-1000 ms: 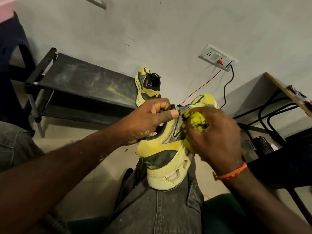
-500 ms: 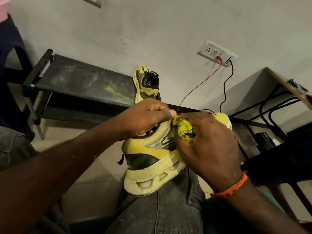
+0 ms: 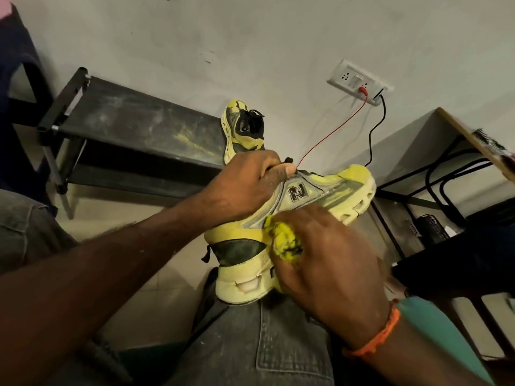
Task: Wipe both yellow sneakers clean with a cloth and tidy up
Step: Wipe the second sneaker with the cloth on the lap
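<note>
- The left hand (image 3: pixel 245 188) grips 1 yellow sneaker (image 3: pixel 301 218) at its collar, with the fingers curled over the top edge and the thumb pressed on the side just above the "N" logo.
- This sneaker rests with its heel on the person's knee, which is covered by grey jeans (image 3: pixel 267 344). Its toe points up and to the right, and its side faces the camera.
- The right hand (image 3: pixel 328 260) is closed around a bunched yellow cloth (image 3: pixel 284 240) with dark stains and presses it on the side of the sneaker, near the heel and the thick pale sole.
- An orange band (image 3: pixel 381 332) sits around the right wrist.
- The second yellow sneaker (image 3: pixel 242 129) stands on the right end of a dark, dusty shoe rack (image 3: pixel 133 126) against the wall, well apart from both hands. Its black opening and laces face the camera.
- On the wall above, a white socket plate (image 3: pixel 359 82) carries a red wire (image 3: pixel 334 132) and a black cable (image 3: pixel 379 126), both hanging down behind the held sneaker.
- At the right, a desk (image 3: pixel 473 146) with a black metal frame stands near the wall, with dark cables under its top.
</note>
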